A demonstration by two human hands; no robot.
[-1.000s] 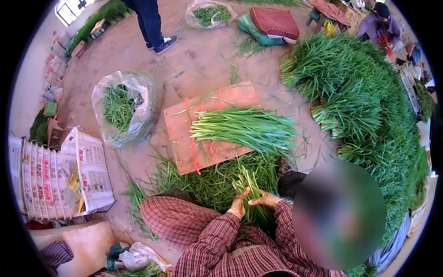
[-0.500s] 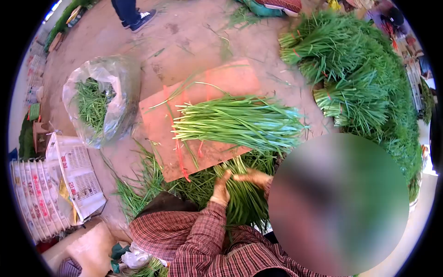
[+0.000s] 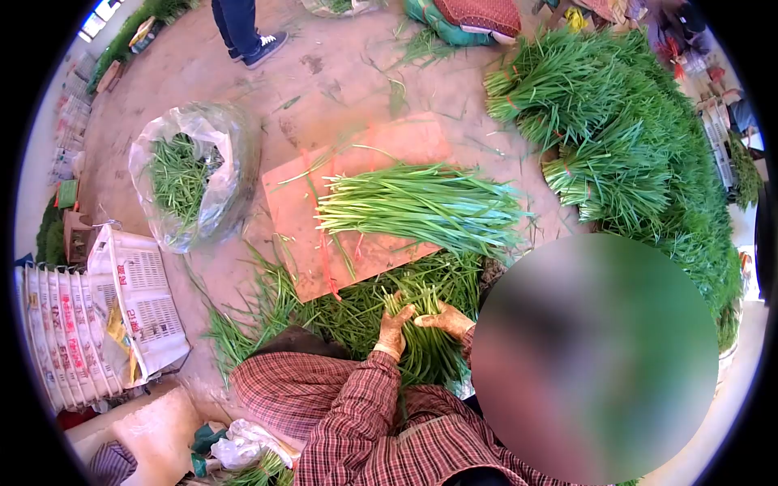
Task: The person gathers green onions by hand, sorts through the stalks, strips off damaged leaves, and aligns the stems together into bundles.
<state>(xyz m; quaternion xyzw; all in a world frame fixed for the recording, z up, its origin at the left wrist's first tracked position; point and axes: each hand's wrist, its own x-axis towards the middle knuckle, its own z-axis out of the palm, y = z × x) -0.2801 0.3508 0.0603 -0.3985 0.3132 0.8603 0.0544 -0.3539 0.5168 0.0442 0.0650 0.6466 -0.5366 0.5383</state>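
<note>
Both hands wear stained gloves and grip one bunch of garlic chives in front of my lap. My left hand is closed round the bunch's left side, near the pale cut ends. From the right, my right hand wraps the same bunch, its thumb towards the left hand. Just beyond, a larger pile of chives lies across a reddish board, pale ends to the left. Red ties lie on the board, partly under that pile. Loose chives cover the floor between the board and my knees.
A clear plastic bag of green scraps stands left of the board. White plastic crates are at the left. Tied chive bundles are heaped at the right. A person's legs stand at the back. A blurred disc hides the lower right.
My hands have shifted slightly, and the bunch between them now stands with its pale ends bunched closer together. The view has shifted a little, showing more of the far floor.
</note>
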